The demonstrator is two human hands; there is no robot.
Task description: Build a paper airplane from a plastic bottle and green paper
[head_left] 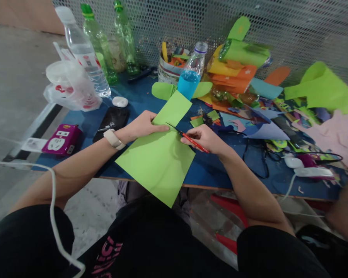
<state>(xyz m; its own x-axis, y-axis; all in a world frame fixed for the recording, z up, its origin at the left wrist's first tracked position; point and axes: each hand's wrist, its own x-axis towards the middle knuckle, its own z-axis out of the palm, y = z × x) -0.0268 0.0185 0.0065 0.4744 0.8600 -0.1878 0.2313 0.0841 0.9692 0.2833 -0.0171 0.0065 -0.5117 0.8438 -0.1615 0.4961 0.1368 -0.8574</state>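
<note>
A light green sheet of paper [159, 164] lies over the table's front edge, its lower corner hanging past it. A narrower green piece [174, 111] extends from its top toward a bottle of blue liquid [189, 79]. My left hand [143, 125] presses and pinches the paper at this narrow part, thumb on top. My right hand [204, 139] is closed around a red-handled craft tool [195, 143], whose thin dark tip points left over the paper near my left thumb. Whether the tip touches the paper is unclear.
Left on the blue table [145, 88] are a black phone [111, 121], a white case [120, 101], a purple power adapter [63, 139] and several bottles. Coloured paper scraps [266, 127], cables and a tub [169, 71] lie right and behind. Another person's arm [345, 208] shows at right.
</note>
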